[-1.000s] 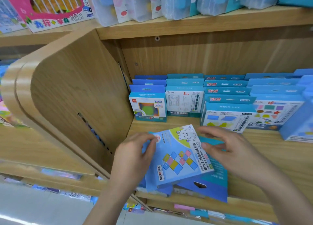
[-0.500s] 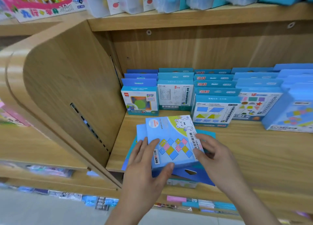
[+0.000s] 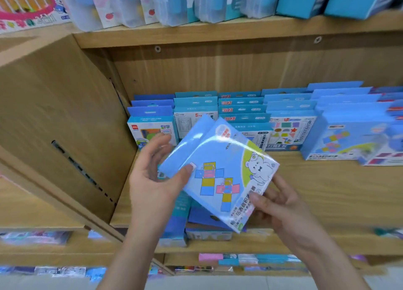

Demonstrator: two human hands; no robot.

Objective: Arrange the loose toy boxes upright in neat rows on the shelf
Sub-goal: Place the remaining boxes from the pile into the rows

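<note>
A light-blue toy box [image 3: 220, 169] with a bear and coloured squares on its face is lifted off the shelf and tilted. My left hand [image 3: 157, 176] grips its left edge, thumb on the front. My right hand [image 3: 277, 204] holds its lower right corner from beneath. Under it, other loose blue boxes [image 3: 205, 222] lie flat at the front edge of the wooden shelf [image 3: 327, 191]. Upright rows of blue boxes [image 3: 242, 111] stand along the back.
A curved wooden side panel [image 3: 61, 119] closes the shelf on the left. More boxes [image 3: 357, 141] stand at the right. The upper shelf [image 3: 218, 32] carries clear and blue packages. Lower shelves [image 3: 239, 259] hold small coloured items.
The top box lay flat on the pile under both hands; now it is raised off the pile and tilted. The camera has moved closer.
</note>
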